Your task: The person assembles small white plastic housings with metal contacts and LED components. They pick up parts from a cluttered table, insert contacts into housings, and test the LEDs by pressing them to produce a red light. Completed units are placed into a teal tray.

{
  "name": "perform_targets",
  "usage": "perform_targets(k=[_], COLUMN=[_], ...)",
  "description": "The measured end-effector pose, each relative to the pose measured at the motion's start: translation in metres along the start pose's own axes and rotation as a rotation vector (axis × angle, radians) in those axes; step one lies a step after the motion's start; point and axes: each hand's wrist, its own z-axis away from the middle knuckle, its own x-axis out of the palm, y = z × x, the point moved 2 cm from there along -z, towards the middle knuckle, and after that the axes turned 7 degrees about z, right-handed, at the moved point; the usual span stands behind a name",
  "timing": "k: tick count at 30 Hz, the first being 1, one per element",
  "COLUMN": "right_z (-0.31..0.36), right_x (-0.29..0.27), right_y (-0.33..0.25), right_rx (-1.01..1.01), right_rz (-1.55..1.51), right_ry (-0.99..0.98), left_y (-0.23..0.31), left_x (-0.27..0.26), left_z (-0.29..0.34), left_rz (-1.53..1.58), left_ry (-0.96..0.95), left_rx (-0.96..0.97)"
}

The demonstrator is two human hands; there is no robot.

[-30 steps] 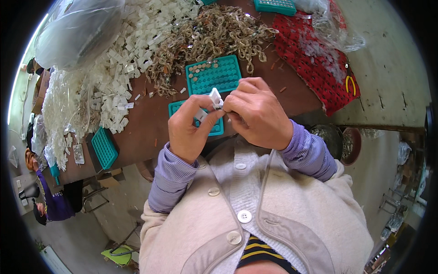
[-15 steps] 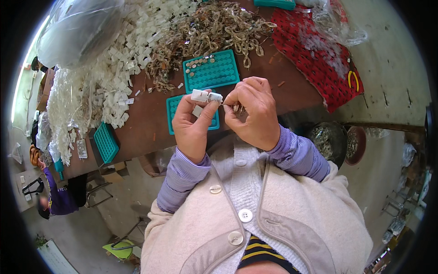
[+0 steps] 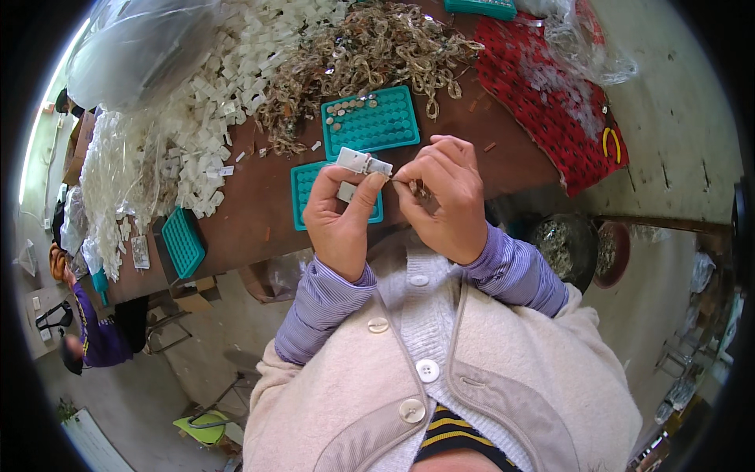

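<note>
My left hand (image 3: 340,216) grips a small white plastic block (image 3: 364,163) between thumb and fingers, held level above the table's near edge. My right hand (image 3: 442,197) is closed beside it, pinching a thin metal piece (image 3: 406,180) whose tip meets the block's right end. Under both hands lies a teal tray (image 3: 303,195) with rows of small pockets. A second teal tray (image 3: 376,124) sits just beyond, with several small round parts in its upper left corner.
A brown table (image 3: 252,206) carries a heap of white plastic pieces (image 3: 200,118), a tangle of brownish metal parts (image 3: 358,55), a red cloth (image 3: 550,102) and a clear bag (image 3: 134,47). Another teal tray (image 3: 182,241) lies at the left edge. Dark bowls (image 3: 568,245) stand at the right.
The white block has gone from upright to level in my left hand. My right hand has shifted to the block's right end with the thin piece.
</note>
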Motion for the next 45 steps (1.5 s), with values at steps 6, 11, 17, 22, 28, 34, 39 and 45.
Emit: perform_targets(k=[6,11,17,22,28,34,39,45], right_z=[0.000,0.001,-0.014,-0.035,-0.072,-0.071,-0.079,-0.078], right_x=[0.000,0.005,0.013,0.039,0.098,0.113,0.120,0.099], right_y=[0.000,-0.004,-0.009,-0.007,0.022,0.022,0.026,0.010], right_rx=[0.100,0.095,-0.221,-0.108,0.022,-0.052,-0.189,-0.170], right_rz=[-0.038,-0.083,0.031,-0.037,0.040,0.115,0.192,0.047], right_ry=[-0.032,-0.053,-0.057,-0.222,-0.274,-0.269,-0.260,-0.177], left_y=[-0.001,0.000,-0.008,0.001,0.005,-0.006,-0.009,-0.006], left_x=[-0.008,-0.027,-0.030,-0.058,-0.086,-0.093,-0.086,-0.082], left_z=[0.003,-0.006,-0.003,-0.022,-0.055,-0.053,-0.048,-0.040], left_rz=[0.006,0.250,0.095,0.215,0.325,0.512,0.528,0.421], left_ry=[0.006,-0.081,-0.083,-0.057,0.149,0.098,0.096,0.107], left_rx=[-0.030,-0.339,-0.203,-0.262,-0.169,-0.174,-0.168,-0.190])
